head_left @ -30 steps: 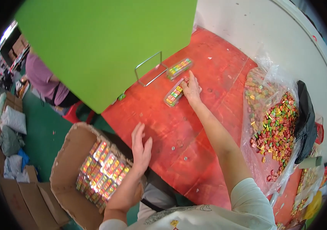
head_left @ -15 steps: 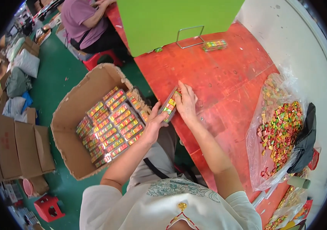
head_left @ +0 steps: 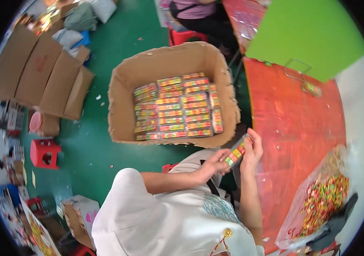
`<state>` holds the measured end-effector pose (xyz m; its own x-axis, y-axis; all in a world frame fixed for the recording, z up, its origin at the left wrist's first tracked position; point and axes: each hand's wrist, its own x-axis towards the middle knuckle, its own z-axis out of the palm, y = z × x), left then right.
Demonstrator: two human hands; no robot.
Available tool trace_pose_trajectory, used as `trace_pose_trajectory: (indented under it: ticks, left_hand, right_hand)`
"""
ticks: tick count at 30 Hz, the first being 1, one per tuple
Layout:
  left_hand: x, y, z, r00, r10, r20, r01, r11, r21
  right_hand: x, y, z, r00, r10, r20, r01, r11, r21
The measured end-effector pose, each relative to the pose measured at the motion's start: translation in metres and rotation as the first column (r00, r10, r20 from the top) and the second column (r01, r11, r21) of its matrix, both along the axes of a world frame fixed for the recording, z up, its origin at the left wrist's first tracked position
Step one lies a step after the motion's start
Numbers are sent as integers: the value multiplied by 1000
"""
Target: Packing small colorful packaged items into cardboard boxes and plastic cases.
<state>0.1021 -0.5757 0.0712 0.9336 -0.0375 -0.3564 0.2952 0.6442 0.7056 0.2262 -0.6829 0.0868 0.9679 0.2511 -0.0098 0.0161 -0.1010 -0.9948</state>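
Note:
A slim clear plastic box (head_left: 235, 154) of small colourful wrapped pieces is held slanted between my two hands, by the left edge of the red table. My left hand (head_left: 212, 167) grips its near lower end. Around the upper end and right side are the fingers of my right hand (head_left: 252, 154). To the left of the hands stands a large open cardboard carton (head_left: 124, 102) on the floor. Inside it, many similar filled boxes (head_left: 171, 114) lie in rows.
The red table (head_left: 292, 170) carries a green board (head_left: 310, 38), a wire stand (head_left: 297, 70), another filled box (head_left: 312, 88) and a plastic bag of loose wrapped pieces (head_left: 324, 200). A seated person (head_left: 197, 10) is beyond the carton. Red stool (head_left: 45, 153) and brown cartons (head_left: 37, 64) stand left.
My view has turned left, so the carton now sits mid-picture. Both hands have drawn the box back from the table toward its edge, nearer my body.

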Motion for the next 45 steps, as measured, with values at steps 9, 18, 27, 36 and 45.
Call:
trace_pose_trajectory:
  ticks: [9, 18, 27, 36, 45]
  left_hand:
    - [-11, 35, 5, 992, -100, -83, 106, 991, 79]
    - [-2, 148, 62, 984, -127, -127, 152, 964, 217]
    - [-5, 341, -44, 948, 14, -318, 163, 837, 522]
    - [-39, 409, -191, 743, -130, -657, 661, 295, 690]
    - [-51, 417, -238, 610, -224, -760, 786, 50, 616]
  right_hand:
    - [-62, 26, -9, 986, 163, 27, -163, 986, -21]
    - [-9, 21, 41, 890, 216, 401, -99, 951, -292]
    - [47, -36, -20, 777, 190, 601, 362, 645, -672]
    - [52, -28, -19, 753, 268, 601, 388, 558, -734]
    - [51, -23, -15, 754, 283, 593, 369, 565, -738]
